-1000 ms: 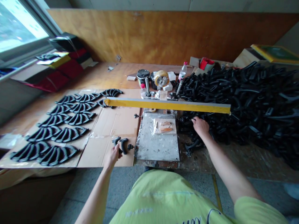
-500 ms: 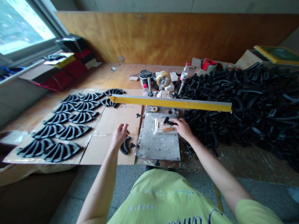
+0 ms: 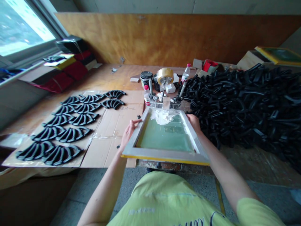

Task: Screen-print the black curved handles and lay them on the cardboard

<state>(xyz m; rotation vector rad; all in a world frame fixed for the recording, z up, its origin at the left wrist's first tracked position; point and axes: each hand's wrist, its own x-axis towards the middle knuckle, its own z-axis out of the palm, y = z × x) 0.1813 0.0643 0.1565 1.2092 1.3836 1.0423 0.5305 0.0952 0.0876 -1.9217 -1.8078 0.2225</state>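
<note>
A framed screen (image 3: pixel 164 153) with a green mesh lies low over the metal plate in front of me, white paste smeared near its far end. My left hand (image 3: pixel 129 133) grips the frame's left side, and my right hand (image 3: pixel 194 122) grips its right side. A clear block (image 3: pixel 166 104) stands upright at the far edge of the mesh. The frame covers the metal plate and whatever lies on it. Curved black parts (image 3: pixel 74 133) rest in fanned groups on the cardboard (image 3: pixel 105 125) to the left.
A large heap of black parts (image 3: pixel 235 103) fills the right side. Behind the frame stand a dark tub (image 3: pixel 146 77), a tape roll (image 3: pixel 165 76), a bottle (image 3: pixel 185 74) and another small bottle (image 3: pixel 147 95). Coloured boxes (image 3: pixel 75 67) sit by the window.
The raised frame has swung down over the metal plate. My hands have moved to its sides; the black part earlier in my right hand is hidden from sight.
</note>
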